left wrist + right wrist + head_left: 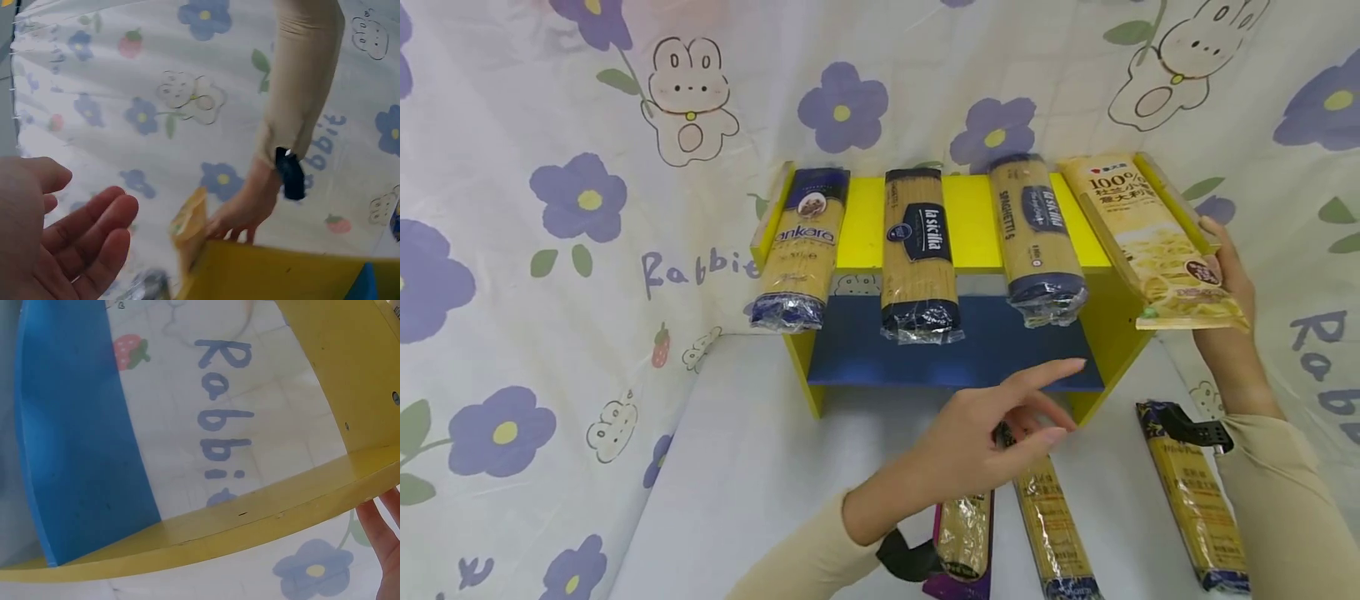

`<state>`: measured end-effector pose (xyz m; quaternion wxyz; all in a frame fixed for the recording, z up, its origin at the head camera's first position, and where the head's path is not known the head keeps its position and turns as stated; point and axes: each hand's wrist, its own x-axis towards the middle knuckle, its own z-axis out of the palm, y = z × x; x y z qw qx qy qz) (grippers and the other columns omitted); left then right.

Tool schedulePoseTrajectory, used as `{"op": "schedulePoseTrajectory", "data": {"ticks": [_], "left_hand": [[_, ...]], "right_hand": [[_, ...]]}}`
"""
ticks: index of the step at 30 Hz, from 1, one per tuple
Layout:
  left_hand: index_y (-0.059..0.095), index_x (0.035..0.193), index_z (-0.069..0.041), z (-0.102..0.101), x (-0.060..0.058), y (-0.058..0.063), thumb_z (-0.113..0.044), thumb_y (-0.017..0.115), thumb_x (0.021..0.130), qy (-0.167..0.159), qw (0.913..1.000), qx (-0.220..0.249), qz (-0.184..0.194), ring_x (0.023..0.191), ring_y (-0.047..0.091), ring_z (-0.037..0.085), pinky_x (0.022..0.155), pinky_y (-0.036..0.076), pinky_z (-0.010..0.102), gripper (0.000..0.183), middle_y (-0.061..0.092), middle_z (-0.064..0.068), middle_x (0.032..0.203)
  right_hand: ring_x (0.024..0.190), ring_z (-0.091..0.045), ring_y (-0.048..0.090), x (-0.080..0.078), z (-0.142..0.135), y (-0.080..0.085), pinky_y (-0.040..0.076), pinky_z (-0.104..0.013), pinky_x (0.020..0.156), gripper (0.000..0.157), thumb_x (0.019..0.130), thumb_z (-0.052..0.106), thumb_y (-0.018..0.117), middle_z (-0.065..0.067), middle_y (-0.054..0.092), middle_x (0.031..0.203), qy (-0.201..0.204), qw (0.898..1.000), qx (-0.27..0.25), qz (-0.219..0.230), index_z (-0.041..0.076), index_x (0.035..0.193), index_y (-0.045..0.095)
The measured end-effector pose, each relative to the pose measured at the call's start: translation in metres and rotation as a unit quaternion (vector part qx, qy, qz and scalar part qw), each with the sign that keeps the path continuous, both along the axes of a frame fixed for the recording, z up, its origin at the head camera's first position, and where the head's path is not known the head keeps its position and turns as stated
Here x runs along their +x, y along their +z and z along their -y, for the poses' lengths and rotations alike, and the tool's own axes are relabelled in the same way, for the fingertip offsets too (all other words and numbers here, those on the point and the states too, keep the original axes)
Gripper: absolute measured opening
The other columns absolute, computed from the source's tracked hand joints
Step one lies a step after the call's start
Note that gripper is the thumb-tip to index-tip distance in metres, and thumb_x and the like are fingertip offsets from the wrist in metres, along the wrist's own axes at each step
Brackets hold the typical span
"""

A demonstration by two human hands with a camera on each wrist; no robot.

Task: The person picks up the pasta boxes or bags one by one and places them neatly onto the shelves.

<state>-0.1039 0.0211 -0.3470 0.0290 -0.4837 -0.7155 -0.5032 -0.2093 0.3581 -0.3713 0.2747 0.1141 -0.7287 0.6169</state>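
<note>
On the shelf unit's yellow top (973, 221), a yellow pasta packet (1138, 229) lies aslant at the right end, its lower end jutting past the front edge. My right hand (1228, 271) is beside that end, partly behind the packet. In the right wrist view, its extended fingers (378, 528) reach the outside of the yellow side panel (262, 525); the thumb's contact is hidden. My left hand (1000, 425) hovers in front of the unit, holding nothing, with its index finger extended. Left of the yellow packet lie spaghetti packs: one Ankara (805, 242) and two La Sicilia, central (919, 287) and right (1037, 225).
A blue lower shelf (880, 350) spans the unit. On the white table, more pasta packs lie in front: one near the left wrist (966, 533), a long pack (1052, 525) beside it, and another (1195, 500) by the right sleeve. Printed cloth hangs behind.
</note>
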Motion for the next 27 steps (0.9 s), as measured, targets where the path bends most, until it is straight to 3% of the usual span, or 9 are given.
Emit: {"op": "schedulePoseTrajectory", "data": {"ticks": [4,8,14,17,19,22,24,26,27], "left_hand": [[0.044,0.146,-0.009,0.051,0.008,-0.003,-0.011,0.056,0.1,0.007,0.9943,0.093,-0.05,0.073,0.066,0.004,0.066,0.053,0.012,0.048,0.076,0.009,0.095],[0.049,0.143,-0.009,0.097,0.008,0.0,-0.017,0.054,0.102,0.049,0.979,0.164,-0.112,0.069,0.069,0.013,0.065,0.056,0.018,0.042,0.074,0.015,0.084],[0.061,0.128,0.002,0.15,-0.008,0.009,-0.016,0.057,0.1,0.158,0.9347,0.267,-0.173,0.073,0.07,0.015,0.069,0.058,0.021,0.034,0.073,0.014,0.081],[0.061,0.122,0.009,0.171,-0.021,0.014,-0.02,0.06,0.098,0.212,0.9143,0.296,-0.178,0.082,0.07,0.012,0.079,0.057,0.021,0.037,0.075,0.006,0.092],[0.059,0.12,0.012,0.184,-0.031,0.017,-0.023,0.063,0.097,0.249,0.9042,0.3,-0.176,0.089,0.07,0.012,0.086,0.056,0.022,0.042,0.075,0.001,0.099],[0.057,0.121,0.013,0.201,-0.049,0.02,-0.026,0.064,0.096,0.291,0.9,0.277,-0.169,0.1,0.068,0.013,0.093,0.054,0.023,0.047,0.073,-0.001,0.109],[0.056,0.124,0.012,0.212,-0.063,0.02,-0.025,0.064,0.095,0.308,0.9017,0.256,-0.162,0.107,0.066,0.014,0.097,0.052,0.025,0.047,0.07,0.003,0.114],[0.056,0.128,0.009,0.221,-0.077,0.018,-0.022,0.063,0.096,0.319,0.9066,0.23,-0.153,0.114,0.063,0.016,0.102,0.05,0.028,0.045,0.067,0.007,0.122],[0.056,0.131,0.006,0.224,-0.083,0.018,-0.02,0.062,0.096,0.324,0.9098,0.215,-0.146,0.117,0.061,0.017,0.104,0.049,0.029,0.044,0.065,0.009,0.126]], "right_hand": [[0.1,-0.003,0.057,0.002,0.003,0.0,0.048,-0.007,0.08,0.054,0.099,0.012,0.057,0.006,0.059,0.12,0.0,1.0,0.011,-0.007,0.014,0.151,0.041],[0.112,-0.001,0.054,0.003,0.005,0.001,0.045,-0.006,0.086,0.053,0.103,0.014,0.051,0.008,0.054,0.135,-0.047,0.996,0.076,0.0,0.018,0.153,0.037],[0.121,0.002,0.05,0.004,0.005,0.004,0.041,-0.003,0.09,0.047,0.107,0.023,0.039,0.006,0.045,0.152,-0.092,0.989,0.116,0.022,0.025,0.154,0.036],[0.115,0.003,0.051,0.008,0.002,0.004,0.042,-0.002,0.086,0.049,0.107,0.024,0.039,0.005,0.047,0.147,-0.084,0.99,0.108,0.044,0.028,0.156,0.032],[0.113,0.001,0.052,0.012,-0.003,0.003,0.045,-0.002,0.085,0.052,0.107,0.025,0.04,0.002,0.045,0.146,-0.05,0.996,0.056,0.057,0.03,0.157,0.027],[0.126,-0.006,0.051,0.016,-0.013,0.0,0.047,-0.001,0.084,0.054,0.107,0.031,0.035,-0.002,0.038,0.153,-0.04,0.995,0.021,0.086,0.036,0.158,0.018],[0.124,-0.007,0.054,0.018,-0.018,-0.002,0.051,-0.005,0.068,0.055,0.107,0.032,0.034,-0.005,0.037,0.155,-0.048,0.993,0.025,0.103,0.039,0.158,0.013],[0.123,-0.001,0.052,0.02,-0.023,-0.005,0.049,-0.004,0.064,0.056,0.108,0.032,0.031,-0.004,0.036,0.157,-0.082,0.986,0.083,0.121,0.041,0.158,0.008],[0.111,0.002,0.057,0.022,-0.025,-0.007,0.048,-0.007,0.057,0.056,0.108,0.032,0.031,-0.003,0.036,0.157,-0.089,0.983,0.096,0.125,0.041,0.158,0.007]]}}
